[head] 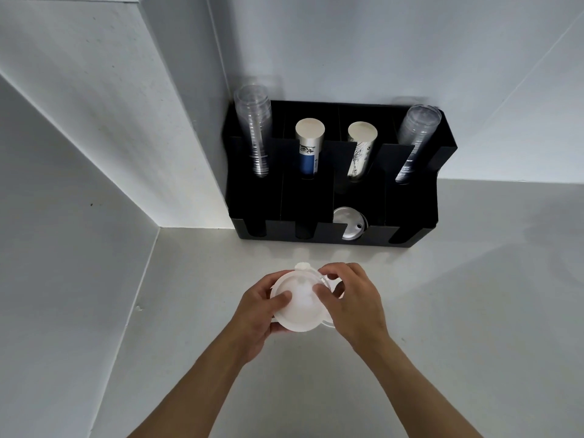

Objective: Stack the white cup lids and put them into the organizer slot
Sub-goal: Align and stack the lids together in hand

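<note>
Both hands meet over the pale countertop (442, 311), sharing a white cup lid (298, 306) held between them. The left hand (257, 314) cups the lid from its left edge, thumb pressed flat on the top face and the other fingers curled underneath, so it is clenched on the lid. The right hand (354, 298) comes in from the opposite edge with its fingertips (319, 290) pinching the lid's right side near the middle of the face — also gripping it. A small tab sticks out from the lid rim just beyond the fingertips, on the far side. Under the right fingers a second rim edge shows at the lower right of the lid; whether it is another lid nested beneath cannot be told for sure. Well beyond the fingers, against the wall, stands a black cup organizer (420, 216). Its third front slot from the left holds a lid with a sip hole (349, 222), leaning inside the compartment. In the back row stand two stacks of clear plastic cups (254, 134) at the outer ends — and two stacks of paper cups (309, 147) between them.
</note>
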